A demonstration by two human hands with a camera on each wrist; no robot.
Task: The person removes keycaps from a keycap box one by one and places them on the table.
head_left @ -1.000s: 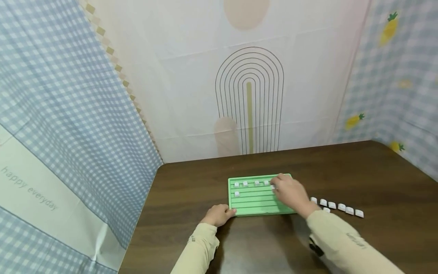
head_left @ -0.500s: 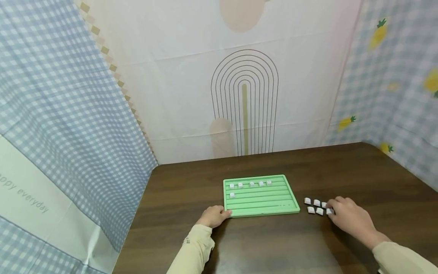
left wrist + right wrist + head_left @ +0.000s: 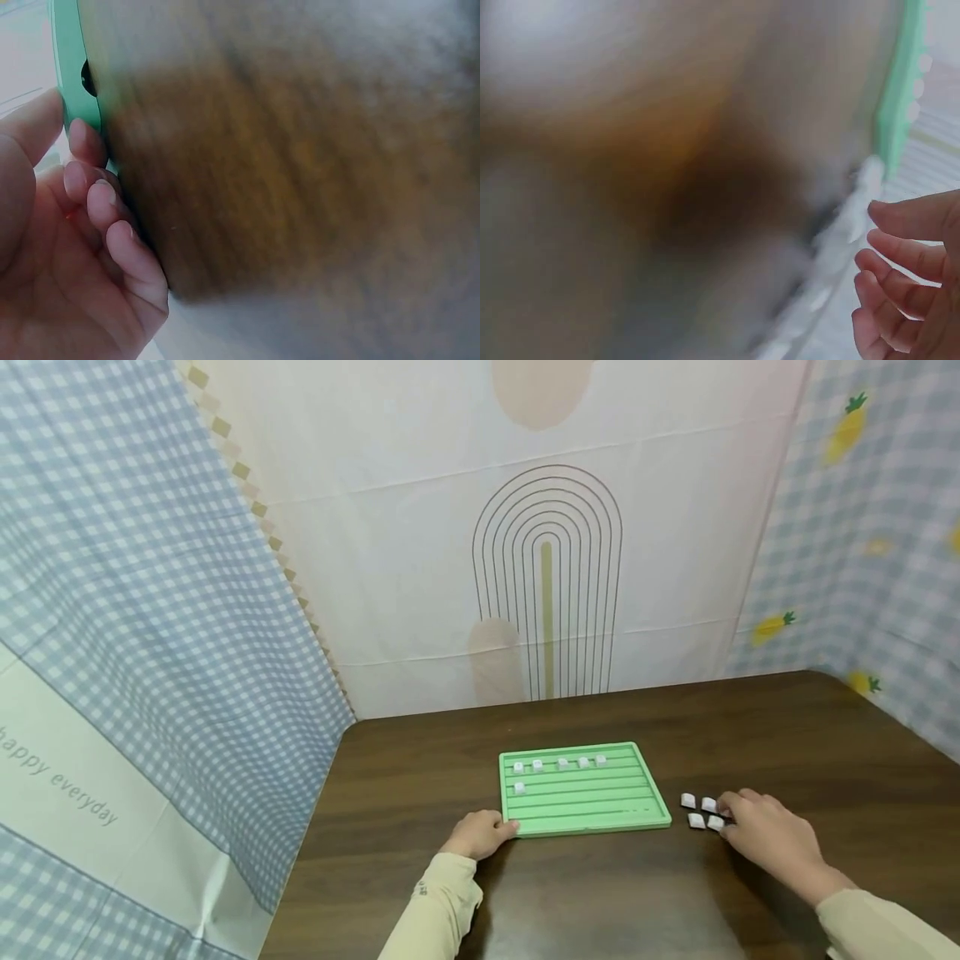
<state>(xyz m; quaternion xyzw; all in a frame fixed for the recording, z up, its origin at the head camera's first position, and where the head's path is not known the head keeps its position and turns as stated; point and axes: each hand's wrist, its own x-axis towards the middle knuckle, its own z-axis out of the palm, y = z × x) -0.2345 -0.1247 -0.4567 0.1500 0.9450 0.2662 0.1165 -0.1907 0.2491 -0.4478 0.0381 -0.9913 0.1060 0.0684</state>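
Observation:
A green keycap tray [image 3: 585,797] with raised rails lies on the table. Several white keycaps [image 3: 562,763] stand along its top rail, and a single keycap [image 3: 520,787] sits on the second one. My left hand [image 3: 477,833] pinches the tray's near left corner, thumb on the rim and fingers bent against the side, as the left wrist view shows. At the right, my right hand [image 3: 772,835] reaches to a small group of loose keycaps [image 3: 696,820], its fingertips right at them and hiding some. In the right wrist view its fingers are loosely bent with a gap under the thumb.
The dark wooden table [image 3: 585,902] reaches back to a hanging printed cloth [image 3: 420,568]. Blue checked cloth [image 3: 172,568] hangs along the left side, and more with pineapples [image 3: 847,435] at the right.
My right hand has left the tray's top rail, where a keycap now stands, and moved right to the loose keycaps. These show in two short rows now. The left hand has kept its place.

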